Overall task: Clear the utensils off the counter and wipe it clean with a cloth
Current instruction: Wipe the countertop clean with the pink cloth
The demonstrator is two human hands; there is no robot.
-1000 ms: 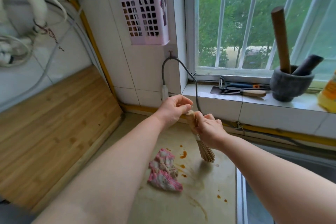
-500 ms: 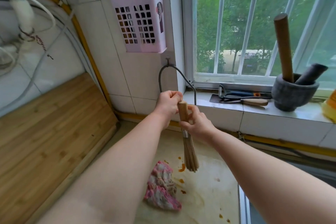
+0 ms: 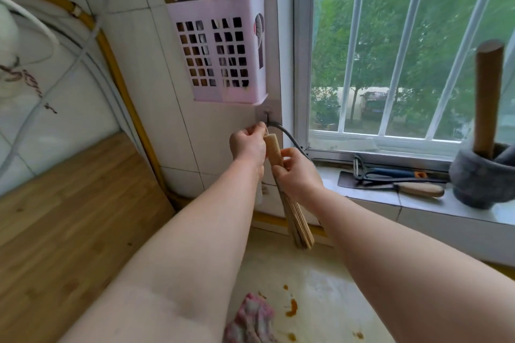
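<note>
A bamboo pot brush (image 3: 299, 227) hangs bristles down, raised against the tiled wall. My right hand (image 3: 296, 175) grips its wooden handle. My left hand (image 3: 248, 143) pinches the top end of the brush, where its hanging loop is, right at a small wall hook (image 3: 268, 115) under the pink utensil basket (image 3: 220, 50). A pink and white cloth (image 3: 250, 320) lies crumpled on the counter (image 3: 320, 292) at the bottom. Orange sauce stains (image 3: 291, 309) spot the counter beside it.
A wooden cutting board (image 3: 69, 225) leans at the left. On the window sill (image 3: 418, 206) lie a knife (image 3: 418, 189), a peeler (image 3: 390, 172) and a stone mortar (image 3: 485, 184) with a wooden pestle (image 3: 489, 100). A grey cable (image 3: 292, 139) runs from the hook.
Both hands have lifted the brush up off the counter to the hook under the basket. The view has tilted up, so the cloth now sits at the bottom edge.
</note>
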